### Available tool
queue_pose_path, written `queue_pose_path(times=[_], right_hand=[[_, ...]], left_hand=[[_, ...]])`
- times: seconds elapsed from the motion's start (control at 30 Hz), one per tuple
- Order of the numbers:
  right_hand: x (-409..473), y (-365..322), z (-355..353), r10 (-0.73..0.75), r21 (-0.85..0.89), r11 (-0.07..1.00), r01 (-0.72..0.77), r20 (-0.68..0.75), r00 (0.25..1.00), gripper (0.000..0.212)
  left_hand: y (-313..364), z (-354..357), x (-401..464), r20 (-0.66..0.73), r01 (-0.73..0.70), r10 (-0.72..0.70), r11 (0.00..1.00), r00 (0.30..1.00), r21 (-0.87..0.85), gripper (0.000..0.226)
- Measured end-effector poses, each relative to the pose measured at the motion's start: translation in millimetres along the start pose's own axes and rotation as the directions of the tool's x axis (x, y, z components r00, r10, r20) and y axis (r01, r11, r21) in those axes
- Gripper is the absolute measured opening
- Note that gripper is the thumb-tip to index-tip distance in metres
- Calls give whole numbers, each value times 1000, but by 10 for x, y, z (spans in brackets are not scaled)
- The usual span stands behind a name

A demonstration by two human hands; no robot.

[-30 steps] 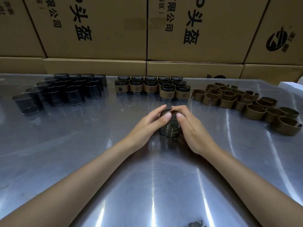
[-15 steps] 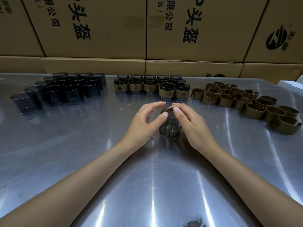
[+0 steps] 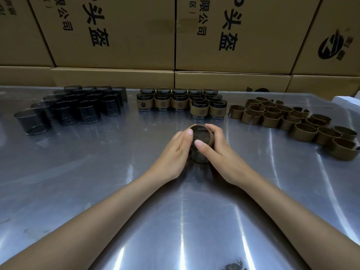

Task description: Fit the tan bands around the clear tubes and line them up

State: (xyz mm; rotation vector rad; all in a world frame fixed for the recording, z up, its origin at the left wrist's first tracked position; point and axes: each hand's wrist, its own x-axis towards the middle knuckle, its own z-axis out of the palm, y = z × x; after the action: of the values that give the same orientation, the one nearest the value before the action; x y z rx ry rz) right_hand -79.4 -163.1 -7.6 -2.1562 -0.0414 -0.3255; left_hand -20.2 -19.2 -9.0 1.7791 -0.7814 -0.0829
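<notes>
Head view gives me a wall of stacked cardboard boxes (image 3: 120, 34) across the far side, printed with large dark characters, and in front of them a wide, shiny metal table (image 3: 81, 188) that fills the rest of what I see. On the far left of the table stands a cluster of bare dark-tinted clear tubes (image 3: 74, 108), upright and packed close together. At the far centre I see the finished tubes (image 3: 181, 102), each with a tan band round its middle, set in tidy rows touching one another; two of them stand a little nearer at the right end of the block. On the far right lies a loose spread of empty tan bands (image 3: 292, 117), standing on edge, trailing toward the right edge of the table. A small white box corner (image 3: 348, 100) shows at the far right edge. Both my bare forearms reach in from the near corners and meet at the middle of the table. There my left hand (image 3: 175, 151) and right hand (image 3: 220, 152) cup one tube (image 3: 196, 158) between them, fingers curled round its sides, thumbs lying over the near face. A tan band (image 3: 208, 137) sits round the upper part of this tube, under my fingers, and the tube's clear lower end shows below the band. I cannot tell whether its base touches the table.
</notes>
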Motion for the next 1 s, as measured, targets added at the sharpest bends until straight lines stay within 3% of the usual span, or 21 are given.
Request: queue_pose_path(times=[0.23,0.3,0.37,0.43,0.6,0.77,0.9,1.0], right_hand=[[41,18,7,85,201,976,-79,-24,996,78],[43,2,-9,102,256,962,-92,-26,994,64],[48,-5,-20,126,299,948,-112,-29,992,41],[55,-21,-13,154,344,930,-131,-41,987,32],[41,-79,83,149,502,859,-100,-59,987,40],[62,-82,103,141,639,768,-43,-103,985,68],[48,-65,76,144,699,714,-24,-114,983,66],[54,-82,41,169,734,678,-23,-125,978,53]], left_hand=[[71,-30,-37,155,11,-5,999,988,-38,38],[85,-39,-34,226,-4,10,1000,974,-25,52],[100,-44,-35,258,-29,28,1000,966,-2,57],[102,-30,-36,257,-32,34,999,966,-9,58],[116,38,-36,185,67,-29,977,982,-203,51],[110,48,-19,135,157,-116,921,984,-356,43],[101,36,-9,112,177,-141,871,984,-459,41],[101,38,-16,119,195,-156,847,981,-495,39]])
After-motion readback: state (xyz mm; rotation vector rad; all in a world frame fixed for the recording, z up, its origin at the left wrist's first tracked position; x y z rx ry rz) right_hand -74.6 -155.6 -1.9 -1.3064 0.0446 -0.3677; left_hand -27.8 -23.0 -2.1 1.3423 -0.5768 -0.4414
